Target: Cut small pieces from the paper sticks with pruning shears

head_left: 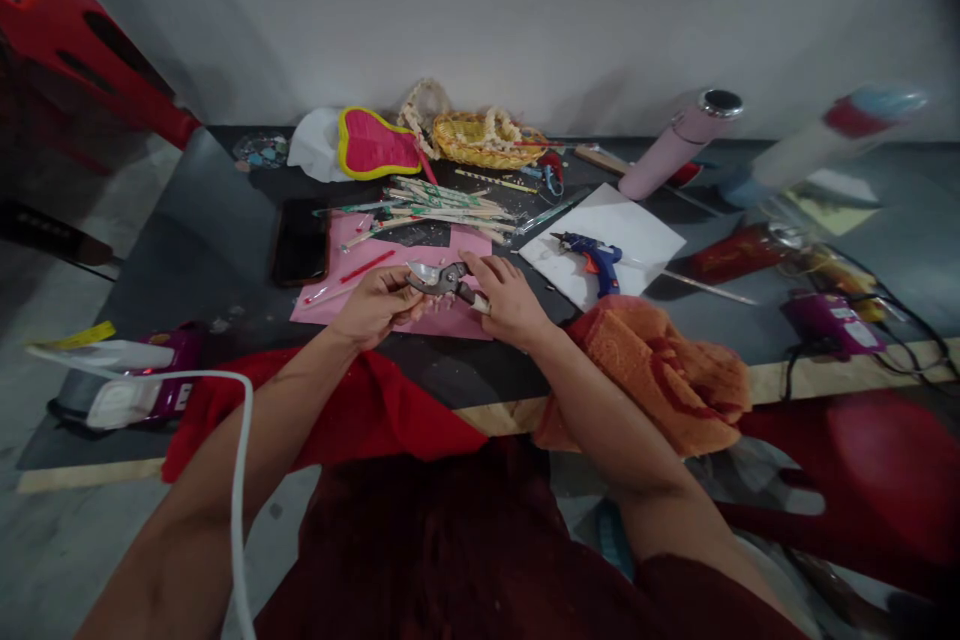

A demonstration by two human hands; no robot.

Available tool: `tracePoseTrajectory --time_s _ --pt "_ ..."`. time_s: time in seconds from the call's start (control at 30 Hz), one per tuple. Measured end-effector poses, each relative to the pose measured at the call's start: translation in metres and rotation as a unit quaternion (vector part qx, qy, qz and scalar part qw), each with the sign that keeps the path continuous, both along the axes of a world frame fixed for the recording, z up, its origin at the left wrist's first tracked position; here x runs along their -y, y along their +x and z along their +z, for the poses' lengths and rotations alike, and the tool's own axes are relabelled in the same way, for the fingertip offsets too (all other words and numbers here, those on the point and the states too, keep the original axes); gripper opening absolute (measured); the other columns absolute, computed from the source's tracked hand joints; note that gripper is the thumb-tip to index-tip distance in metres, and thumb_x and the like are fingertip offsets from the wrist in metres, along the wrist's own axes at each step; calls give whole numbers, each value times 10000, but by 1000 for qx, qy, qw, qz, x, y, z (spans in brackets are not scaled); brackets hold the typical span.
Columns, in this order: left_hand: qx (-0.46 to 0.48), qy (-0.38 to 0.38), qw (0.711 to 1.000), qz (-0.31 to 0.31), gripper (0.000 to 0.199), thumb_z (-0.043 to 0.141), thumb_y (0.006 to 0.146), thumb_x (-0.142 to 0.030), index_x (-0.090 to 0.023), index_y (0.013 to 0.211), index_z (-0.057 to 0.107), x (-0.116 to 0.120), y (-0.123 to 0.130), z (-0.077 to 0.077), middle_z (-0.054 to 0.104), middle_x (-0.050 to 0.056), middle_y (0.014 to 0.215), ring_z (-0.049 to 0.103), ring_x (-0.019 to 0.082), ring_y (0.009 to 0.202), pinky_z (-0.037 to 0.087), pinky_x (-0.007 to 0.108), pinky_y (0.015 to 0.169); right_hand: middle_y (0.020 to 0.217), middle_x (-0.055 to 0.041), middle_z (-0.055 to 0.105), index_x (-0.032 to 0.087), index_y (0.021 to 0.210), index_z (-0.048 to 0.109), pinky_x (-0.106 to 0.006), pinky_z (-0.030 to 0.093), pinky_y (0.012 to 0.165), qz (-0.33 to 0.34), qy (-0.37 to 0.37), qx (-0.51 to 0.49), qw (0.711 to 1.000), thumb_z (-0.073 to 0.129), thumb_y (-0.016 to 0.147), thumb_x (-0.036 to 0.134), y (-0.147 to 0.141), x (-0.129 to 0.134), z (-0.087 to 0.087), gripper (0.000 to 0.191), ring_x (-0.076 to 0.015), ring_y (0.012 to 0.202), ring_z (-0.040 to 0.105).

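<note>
Near the front middle of the dark table, my right hand (510, 302) is wrapped round the handle of a pair of pruning shears (451, 278). The shears' blades point left. Beside the blade tips, my left hand (379, 305) is closed in a pinch; what it holds is too small to make out. Small pale pieces lie under the shears on pink paper (427, 320). A red stick (367, 266) rests on the paper at the left. Behind my hands is a pile of pale and green sticks (450, 203).
A blue glue gun (600, 258) rests on white paper (652, 225). Around it stand a pink bottle (671, 148) and an orange cloth (660, 370). A phone (301, 242) lies left; a yellow basket (480, 142) is behind. A white cable (241, 460) crosses my left arm.
</note>
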State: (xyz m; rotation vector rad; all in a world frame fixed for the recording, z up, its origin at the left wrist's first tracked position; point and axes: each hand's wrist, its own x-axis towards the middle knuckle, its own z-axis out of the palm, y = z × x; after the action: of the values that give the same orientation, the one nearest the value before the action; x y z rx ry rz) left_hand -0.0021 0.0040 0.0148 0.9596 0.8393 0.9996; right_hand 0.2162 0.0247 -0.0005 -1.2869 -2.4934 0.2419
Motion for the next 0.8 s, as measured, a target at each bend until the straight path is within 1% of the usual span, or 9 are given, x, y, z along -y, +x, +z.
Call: tracePoseTrajectory --time_s 0.13,0.27,0.37,0.43,0.6,0.7,0.8 --pt "-10 -8 1000 15 211 740 683 -308 -129 722 634 -2 -3 -1 537 -11 537 326 17 390 172 162 381 1221 -105 546 214 1425 339 -406 408 923 -34 -3 15 999 426 854 185 -4 3 1 578 -265 1104 478" --pt "-18 -13 999 25 240 716 711 -350 -125 724 632 -3 -2 -2 522 -17 521 281 11 367 151 169 368 1201 -99 566 216 1413 355 -387 424 901 -51 -19 30 998 421 870 221 -6 5 2 547 -260 1078 501" --pt "-35 4 998 53 263 701 724 -370 -129 672 606 -4 3 -4 525 -12 518 333 26 379 207 176 376 1226 -106 558 216 1413 354 -392 419 903 -58 -23 42 997 452 849 229 -5 2 2 572 -269 1092 497" --pt "-50 32 995 78 287 691 734 -384 -133 639 589 -5 5 -6 552 -1 541 370 37 404 251 183 394 1259 -113 540 213 1429 333 -404 412 909 -62 -25 41 997 469 831 230 -4 0 2 613 -279 1112 484" --pt "-114 127 978 122 239 680 760 -366 -130 760 639 -5 7 -11 666 36 683 438 58 493 345 192 478 1305 -128 500 207 1465 265 -430 401 910 -67 -33 22 997 474 805 230 -1 -3 -1 693 -295 1141 456" --pt "-149 154 966 145 227 658 783 -353 -127 755 652 -3 6 -11 687 45 701 440 59 491 330 190 475 1313 -122 485 204 1476 229 -426 399 911 -52 -28 26 998 483 770 195 -1 -2 0 750 -288 1144 443" --pt "-155 153 969 115 232 633 803 -349 -125 756 672 0 3 -7 688 51 686 388 52 449 270 195 434 1309 -117 477 189 1476 221 -425 391 925 -36 -19 34 999 491 741 166 1 0 4 783 -283 1154 425"
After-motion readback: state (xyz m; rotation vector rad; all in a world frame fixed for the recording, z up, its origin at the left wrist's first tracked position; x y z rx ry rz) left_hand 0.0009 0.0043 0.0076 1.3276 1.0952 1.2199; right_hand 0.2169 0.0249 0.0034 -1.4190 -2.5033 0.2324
